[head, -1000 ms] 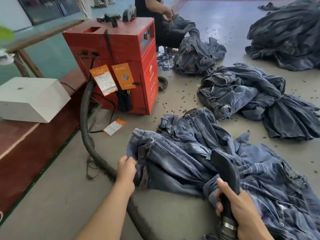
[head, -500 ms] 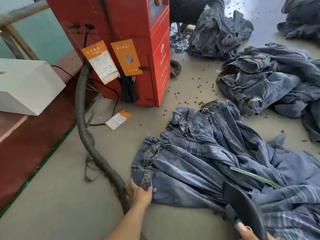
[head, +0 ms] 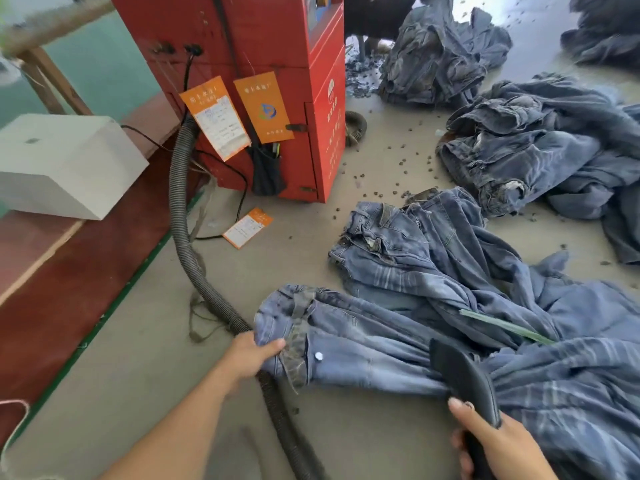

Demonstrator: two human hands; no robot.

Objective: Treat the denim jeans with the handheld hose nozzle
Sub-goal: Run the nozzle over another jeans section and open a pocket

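- Head view: a grey concrete floor (head: 138, 393) carries heaps of denim, with a red machine (head: 263, 81) standing at the top of the frame and a white box (head: 62, 168) on a low red-brown ledge to its left.
- Largest among the garments, the denim jeans (head: 381, 344) being treated lie spread on the floor in front of the person, waistband to the left, legs running right under other crumpled pairs.
- A ribbed grey hose (head: 194, 268) drops from the machine, curves across the floor and passes under the waistband edge toward the bottom of the frame.
- The left hand (head: 252, 355) grips the waistband, fingers curled round the cloth, thumb on top.
- The right hand (head: 495, 445) is clamped on the handle of the black hose nozzle (head: 460, 379), whose flat mouth rests on the jeans' leg.
- Risk, as judged: the hose under the waistband could snag or drag the cloth as the nozzle travels, bunching the leg and leaving folds untreated.
- Smallest, a green strip (head: 505, 327) lying on the denim near the nozzle and dark pellets (head: 398, 157) scattered on the floor could catch in the mouth.
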